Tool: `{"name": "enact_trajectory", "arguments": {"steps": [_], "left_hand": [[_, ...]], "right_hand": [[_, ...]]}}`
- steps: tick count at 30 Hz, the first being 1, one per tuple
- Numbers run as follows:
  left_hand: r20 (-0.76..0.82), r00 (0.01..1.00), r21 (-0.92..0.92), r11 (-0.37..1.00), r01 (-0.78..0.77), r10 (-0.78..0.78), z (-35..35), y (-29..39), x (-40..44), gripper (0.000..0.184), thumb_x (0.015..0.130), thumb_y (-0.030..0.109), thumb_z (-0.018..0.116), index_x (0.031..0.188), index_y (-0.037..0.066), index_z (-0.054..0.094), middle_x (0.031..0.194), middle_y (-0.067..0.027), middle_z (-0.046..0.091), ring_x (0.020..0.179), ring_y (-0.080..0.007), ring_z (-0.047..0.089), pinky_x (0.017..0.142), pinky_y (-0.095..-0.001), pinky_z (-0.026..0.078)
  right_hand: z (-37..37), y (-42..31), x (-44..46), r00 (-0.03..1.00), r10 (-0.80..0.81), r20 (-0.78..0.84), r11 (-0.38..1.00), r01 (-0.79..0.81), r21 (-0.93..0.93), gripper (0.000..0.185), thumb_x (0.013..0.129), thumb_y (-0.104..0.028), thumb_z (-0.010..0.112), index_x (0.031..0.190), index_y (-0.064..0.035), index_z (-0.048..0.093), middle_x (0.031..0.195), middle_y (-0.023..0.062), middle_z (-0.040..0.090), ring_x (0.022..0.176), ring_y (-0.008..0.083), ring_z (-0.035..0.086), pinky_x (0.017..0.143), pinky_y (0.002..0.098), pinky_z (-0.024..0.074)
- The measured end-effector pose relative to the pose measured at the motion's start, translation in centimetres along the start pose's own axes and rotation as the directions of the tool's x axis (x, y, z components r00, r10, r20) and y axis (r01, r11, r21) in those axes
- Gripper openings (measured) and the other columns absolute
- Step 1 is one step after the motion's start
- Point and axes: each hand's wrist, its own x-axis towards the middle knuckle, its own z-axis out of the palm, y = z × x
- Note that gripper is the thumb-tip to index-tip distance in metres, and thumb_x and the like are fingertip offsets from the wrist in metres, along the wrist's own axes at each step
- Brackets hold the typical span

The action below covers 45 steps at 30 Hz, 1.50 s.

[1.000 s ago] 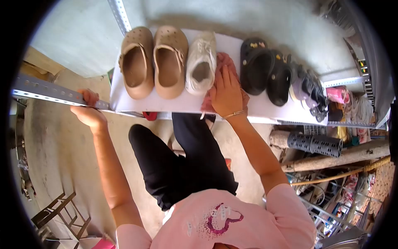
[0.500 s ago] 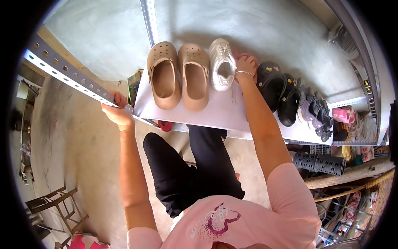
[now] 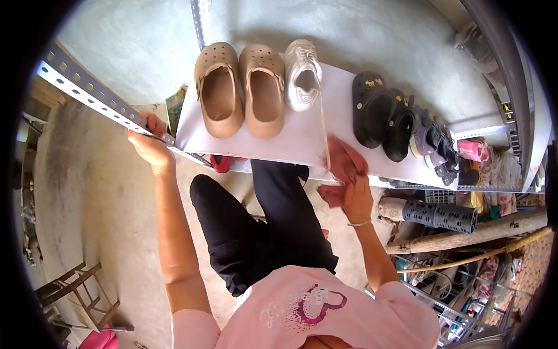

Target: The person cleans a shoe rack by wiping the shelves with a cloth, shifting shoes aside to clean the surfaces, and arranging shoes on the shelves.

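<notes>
My left hand (image 3: 152,148) is wrapped round the perforated metal post (image 3: 96,99) at the left corner of the shelf. In my right hand (image 3: 358,200) is a crumpled reddish cloth (image 3: 344,160), at the front edge of the white shelf board (image 3: 338,110). A long lace trails from the white sneaker (image 3: 302,102) down the board to the cloth; whether it is caught there I cannot tell. Left of the sneaker stand two tan clogs, a left one (image 3: 221,125) and a right one (image 3: 264,125). Black clogs (image 3: 369,119) stand to the right of the bare strip.
Several smaller shoes (image 3: 433,142) line the shelf's right end. Below it are a black perforated roll (image 3: 440,216) and a wooden log (image 3: 494,230). Red footwear (image 3: 220,163) shows under the shelf. A wooden frame (image 3: 81,291) stands on the floor at lower left.
My right hand has drawn the cloth from the back of the shelf beside the sneaker to the front edge. The sneaker's lace now stretches forward. My left hand still grips the post.
</notes>
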Motion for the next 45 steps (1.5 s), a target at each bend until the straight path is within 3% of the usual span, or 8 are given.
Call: {"name": "enact_trajectory", "arguments": {"steps": [2,5,12,19,32,41,43,45], "left_hand": [[0.008,1.000,-0.060,0.998,0.008,-0.008,0.0,-0.1,0.1,0.032,0.084,0.032,0.032,0.060,0.010,0.029,0.054,0.0012,0.023,0.050,-0.0100,0.020,0.049,-0.0255,0.020],[-0.002,1.000,-0.064,0.998,0.003,-0.003,-0.3,-0.6,0.3,0.031,0.084,0.031,0.031,0.061,0.010,0.029,0.054,0.0009,0.023,0.050,-0.0104,0.020,0.049,-0.0256,0.020],[0.014,0.997,0.000,0.997,-0.079,0.079,0.0,-0.5,0.3,0.032,0.083,0.032,0.032,0.061,0.009,0.031,0.054,0.0012,0.024,0.047,-0.0098,0.021,0.046,-0.0253,0.021],[0.004,0.994,0.014,0.994,-0.112,0.112,-0.3,-0.9,0.8,0.032,0.083,0.030,0.033,0.061,0.007,0.035,0.053,0.0007,0.027,0.044,-0.0089,0.023,0.042,-0.0249,0.019],[-0.017,0.998,-0.007,0.998,-0.067,0.067,-0.3,-0.9,0.8,0.032,0.082,0.032,0.032,0.061,0.008,0.033,0.053,0.0007,0.026,0.046,-0.0096,0.022,0.044,-0.0250,0.020],[0.048,0.998,0.022,0.999,-0.048,0.047,-0.7,-0.7,0.7,0.027,0.082,0.025,0.031,0.060,0.008,0.032,0.055,0.0005,0.027,0.048,-0.0103,0.027,0.044,-0.0257,0.021],[0.000,0.996,0.016,0.996,-0.084,0.084,-0.3,-0.7,0.6,0.030,0.083,0.028,0.034,0.060,0.008,0.031,0.054,0.0008,0.025,0.046,-0.0092,0.023,0.045,-0.0251,0.020],[-0.005,0.998,-0.004,0.998,-0.069,0.069,-0.4,-0.9,0.7,0.032,0.084,0.030,0.033,0.061,0.008,0.032,0.054,0.0009,0.025,0.047,-0.0092,0.023,0.045,-0.0252,0.020]], "right_hand": [[-1.7,5.9,-2.6,0.915,0.180,0.361,0.984,-0.159,-0.086,0.028,0.086,-0.029,0.048,0.088,-0.0026,0.057,0.093,0.0202,0.059,0.089,0.0388,0.056,0.074,0.0471,0.0450],[-6.1,4.5,-1.8,0.795,0.267,0.545,0.956,-0.148,-0.252,0.031,0.085,-0.034,0.050,0.093,-0.0066,0.062,0.089,0.0175,0.062,0.083,0.0372,0.058,0.073,0.0448,0.0462],[-5.7,-5.2,6.4,0.983,-0.151,0.108,0.963,0.121,0.241,0.050,0.076,-0.017,0.068,0.122,-0.0068,0.051,0.092,0.0081,0.054,0.080,0.0200,0.053,0.063,0.0325,0.0439],[1.9,-11.5,15.7,0.921,-0.295,0.256,0.951,0.257,0.173,0.050,0.082,-0.034,0.062,0.127,-0.0191,0.048,0.081,0.0132,0.063,0.068,0.0310,0.060,0.066,0.0375,0.0460],[-5.5,-4.8,10.6,0.962,-0.116,0.248,0.982,0.149,-0.116,0.037,0.081,-0.041,0.061,0.103,-0.0108,0.056,0.076,0.0172,0.063,0.073,0.0378,0.060,0.061,0.0430,0.0457],[-11.1,-8.9,9.1,0.954,-0.044,0.298,0.986,-0.006,0.165,0.030,0.076,-0.022,0.071,0.101,-0.0114,0.060,0.067,0.0068,0.059,0.059,0.0228,0.058,0.055,0.0330,0.0448],[-11.6,-10.5,9.8,0.993,-0.104,-0.047,0.927,0.114,0.357,0.021,0.074,-0.014,0.073,0.091,-0.0084,0.063,0.072,0.0061,0.058,0.060,0.0174,0.057,0.054,0.0287,0.0440],[-11.6,-13.3,10.7,0.950,-0.163,-0.265,0.948,0.225,0.227,0.017,0.075,-0.014,0.072,0.088,-0.0080,0.064,0.077,0.0063,0.059,0.063,0.0180,0.058,0.055,0.0285,0.0450]]}}
